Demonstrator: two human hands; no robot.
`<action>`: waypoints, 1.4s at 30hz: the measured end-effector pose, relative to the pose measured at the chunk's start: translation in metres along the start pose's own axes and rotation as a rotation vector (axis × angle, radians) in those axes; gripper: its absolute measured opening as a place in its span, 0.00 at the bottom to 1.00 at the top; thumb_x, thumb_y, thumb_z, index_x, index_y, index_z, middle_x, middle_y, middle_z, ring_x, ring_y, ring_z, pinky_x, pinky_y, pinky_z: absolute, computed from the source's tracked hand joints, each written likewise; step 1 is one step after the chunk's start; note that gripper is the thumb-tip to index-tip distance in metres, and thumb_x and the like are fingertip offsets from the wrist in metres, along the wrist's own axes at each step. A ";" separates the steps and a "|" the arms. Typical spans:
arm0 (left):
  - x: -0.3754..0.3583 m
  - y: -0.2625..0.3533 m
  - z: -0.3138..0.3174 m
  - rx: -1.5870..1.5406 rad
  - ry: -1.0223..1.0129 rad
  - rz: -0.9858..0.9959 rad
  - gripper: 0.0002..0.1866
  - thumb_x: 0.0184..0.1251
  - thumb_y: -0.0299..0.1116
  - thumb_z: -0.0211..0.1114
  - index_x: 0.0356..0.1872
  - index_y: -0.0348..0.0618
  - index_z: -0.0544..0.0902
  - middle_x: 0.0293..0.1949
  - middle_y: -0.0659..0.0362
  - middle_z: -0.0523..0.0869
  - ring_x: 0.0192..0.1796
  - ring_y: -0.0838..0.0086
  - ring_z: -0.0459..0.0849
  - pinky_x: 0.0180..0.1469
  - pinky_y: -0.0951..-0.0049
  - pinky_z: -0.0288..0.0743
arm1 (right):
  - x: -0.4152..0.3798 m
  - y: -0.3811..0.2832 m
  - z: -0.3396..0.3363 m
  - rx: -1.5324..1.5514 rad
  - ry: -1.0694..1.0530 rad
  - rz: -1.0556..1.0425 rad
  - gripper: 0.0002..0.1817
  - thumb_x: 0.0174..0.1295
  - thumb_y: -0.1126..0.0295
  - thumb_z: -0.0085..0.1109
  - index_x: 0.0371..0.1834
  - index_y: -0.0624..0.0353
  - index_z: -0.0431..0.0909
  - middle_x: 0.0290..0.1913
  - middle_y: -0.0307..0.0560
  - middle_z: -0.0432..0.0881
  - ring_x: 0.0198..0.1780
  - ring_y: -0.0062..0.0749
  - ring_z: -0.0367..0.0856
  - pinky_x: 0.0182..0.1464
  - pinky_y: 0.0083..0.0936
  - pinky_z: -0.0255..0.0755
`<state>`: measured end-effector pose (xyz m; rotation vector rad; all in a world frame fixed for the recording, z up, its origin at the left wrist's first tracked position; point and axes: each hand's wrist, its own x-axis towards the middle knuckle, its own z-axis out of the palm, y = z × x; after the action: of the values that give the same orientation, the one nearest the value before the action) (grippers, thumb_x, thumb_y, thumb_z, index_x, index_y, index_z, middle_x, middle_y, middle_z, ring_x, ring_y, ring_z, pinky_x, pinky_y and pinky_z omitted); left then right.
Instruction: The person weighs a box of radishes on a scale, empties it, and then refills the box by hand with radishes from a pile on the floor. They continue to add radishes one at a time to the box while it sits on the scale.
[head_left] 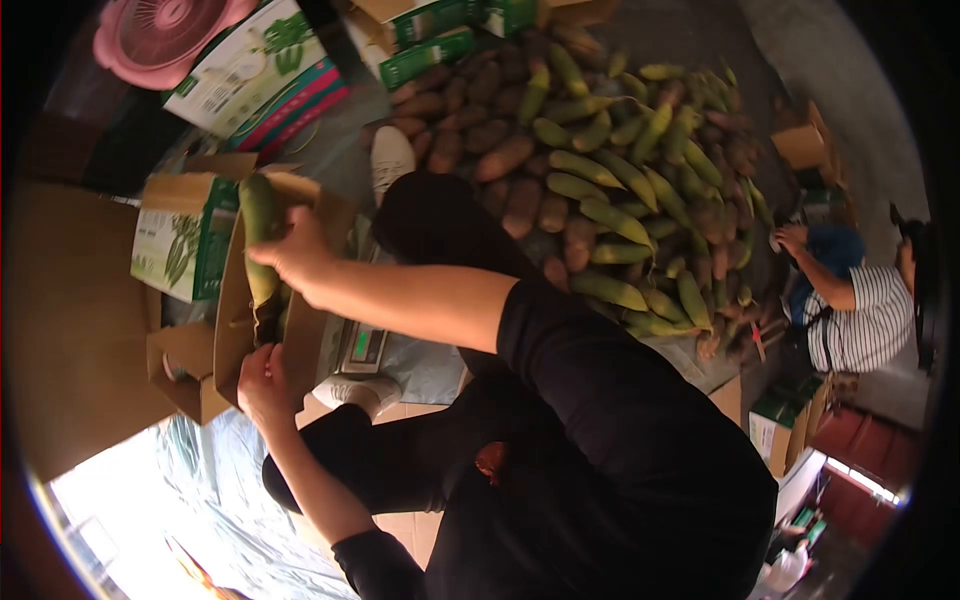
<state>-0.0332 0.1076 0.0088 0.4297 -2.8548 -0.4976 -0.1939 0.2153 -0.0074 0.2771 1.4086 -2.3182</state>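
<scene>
A long green radish (258,240) with a thin root tail is held lengthwise at the mouth of an open cardboard box (313,325). My right hand (298,255) is closed around its side. At the lower end of the box my left hand (265,385) has curled fingers, their tips by the radish's root tail; whether they pinch the tail or the box edge is hidden. Inside the box is another green shape, mostly covered. Beside the box sits a scale (363,345) with a lit green display.
A large pile of green radishes (620,210) and brown-skinned ones (520,205) covers the floor. Printed cartons (180,240), a small cardboard box (190,370) and a pink basket (165,40) stand around. A co-worker in a striped shirt (865,315) is beyond the pile.
</scene>
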 end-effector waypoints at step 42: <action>0.005 -0.001 0.032 -0.018 -0.084 -0.079 0.10 0.69 0.32 0.59 0.40 0.35 0.82 0.31 0.55 0.82 0.32 0.72 0.79 0.36 0.73 0.73 | -0.020 -0.037 -0.508 -2.026 0.501 0.583 0.26 0.55 0.69 0.58 0.59 0.49 0.65 0.60 0.41 0.66 0.63 0.35 0.65 0.55 0.42 0.66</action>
<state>-0.0461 0.1143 -0.0203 0.5326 -2.9203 -0.5688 -0.2145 0.6829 -0.2084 0.4485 2.5359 0.2615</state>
